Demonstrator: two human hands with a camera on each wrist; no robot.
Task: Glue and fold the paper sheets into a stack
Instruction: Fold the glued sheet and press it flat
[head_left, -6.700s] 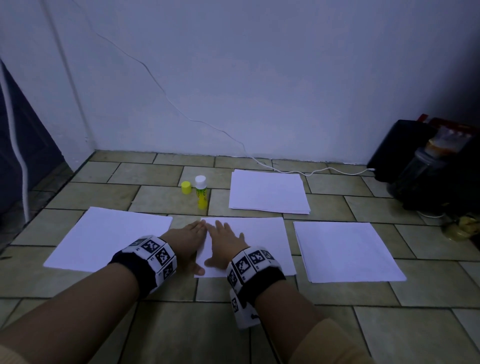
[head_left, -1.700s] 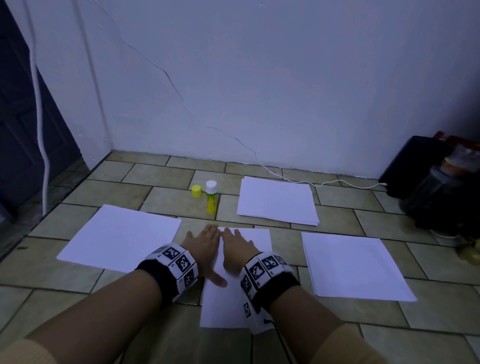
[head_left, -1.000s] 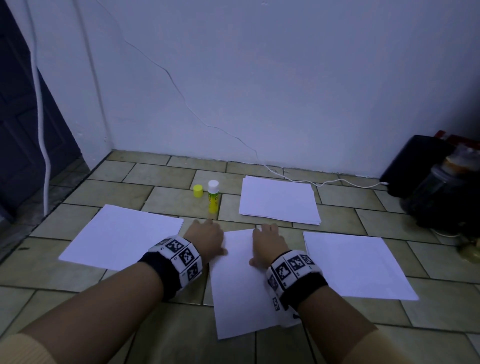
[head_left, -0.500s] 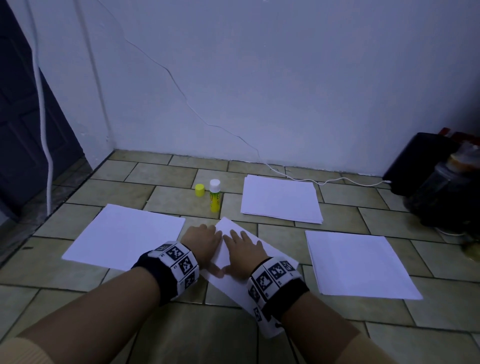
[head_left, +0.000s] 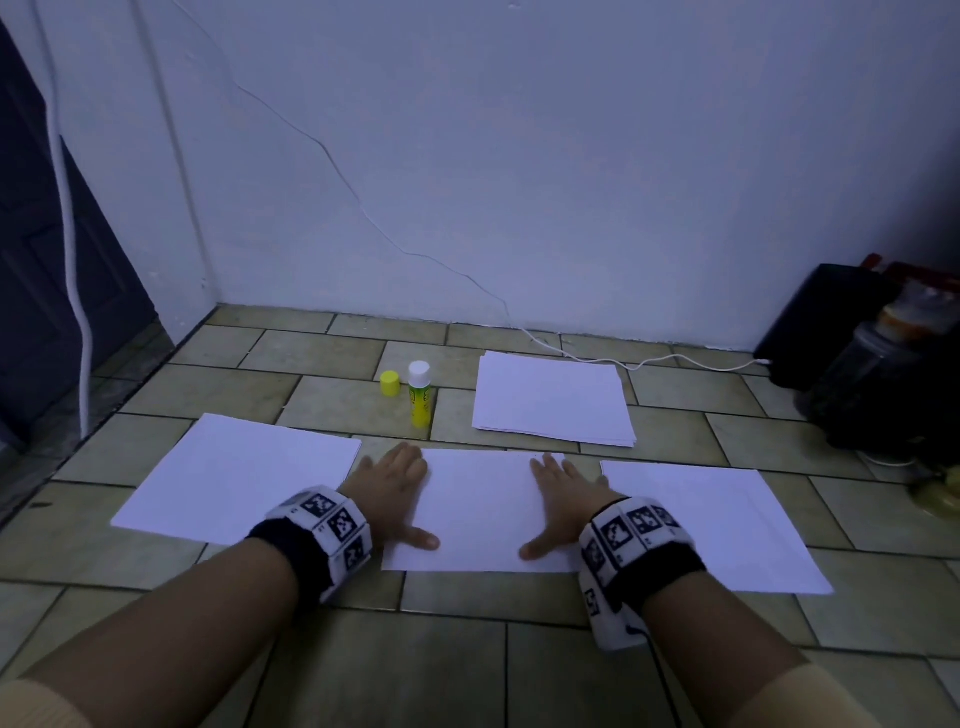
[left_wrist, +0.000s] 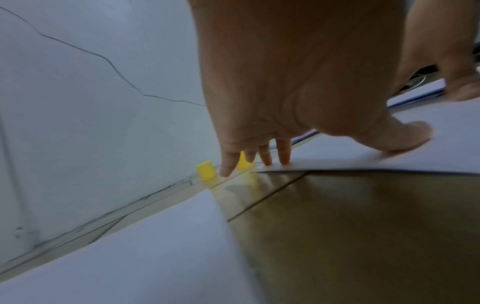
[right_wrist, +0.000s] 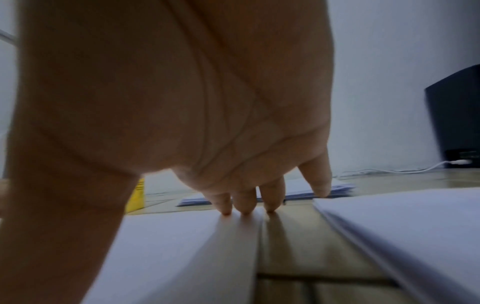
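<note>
A white folded sheet (head_left: 480, 512) lies crosswise on the tiled floor in front of me. My left hand (head_left: 392, 486) presses flat on its left end, fingers straight, thumb (head_left: 418, 539) on the paper. My right hand (head_left: 563, 491) presses flat on its right end. In the left wrist view my left hand (left_wrist: 272, 131) has fingertips (left_wrist: 284, 158) at the sheet's far corner. In the right wrist view my right hand (right_wrist: 233, 164) touches the sheet (right_wrist: 182, 246) near its right edge. An uncapped glue stick (head_left: 420, 395) stands behind, its yellow cap (head_left: 389, 383) beside it.
A single sheet (head_left: 244, 475) lies to the left, a paper stack (head_left: 706, 525) to the right, and another stack (head_left: 553, 397) behind. Dark containers (head_left: 878, 379) stand at the right by the wall. A white cable (head_left: 639, 364) runs along the wall base.
The middle sheet has been turned from lengthwise through a slant to lying crosswise. My hands, close together half a second ago, have slid apart to its two ends.
</note>
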